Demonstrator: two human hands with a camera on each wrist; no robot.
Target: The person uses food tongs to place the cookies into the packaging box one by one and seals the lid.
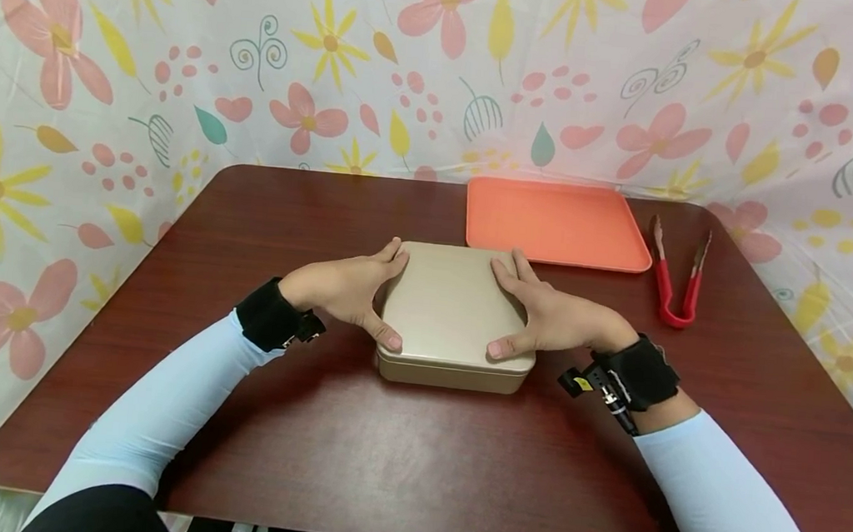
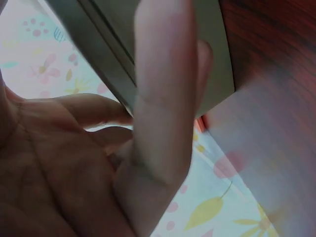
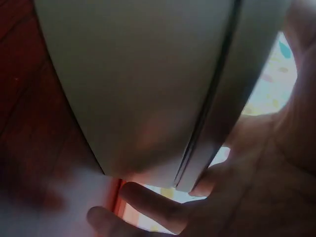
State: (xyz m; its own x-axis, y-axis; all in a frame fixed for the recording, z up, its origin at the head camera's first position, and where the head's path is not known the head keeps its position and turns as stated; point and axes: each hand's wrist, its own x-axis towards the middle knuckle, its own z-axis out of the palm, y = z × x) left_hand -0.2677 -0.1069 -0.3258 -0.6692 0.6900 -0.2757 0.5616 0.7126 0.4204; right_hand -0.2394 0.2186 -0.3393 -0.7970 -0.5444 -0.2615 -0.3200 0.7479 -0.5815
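Observation:
A beige lidded box (image 1: pixel 447 309) with rounded corners sits on the brown table, its lid on. My left hand (image 1: pixel 345 289) grips it from the left, thumb on the near left corner of the lid and fingers toward the far left side. On the other side, my right hand (image 1: pixel 561 317) holds it, thumb on the lid near the front right corner and fingers spread over the far right part. Both wrist views show the seam between lid and body on the box side (image 2: pixel 111 44), (image 3: pixel 133 89). Whatever the box contains is hidden.
Behind the box lies an orange tray (image 1: pixel 558 222) at the table's far edge. To its right is a red U-shaped tool (image 1: pixel 675 298) with two metal tips pointing away. The brown table (image 1: pixel 396 464) meets a flower-printed cloth (image 1: pixel 442 67) at the back.

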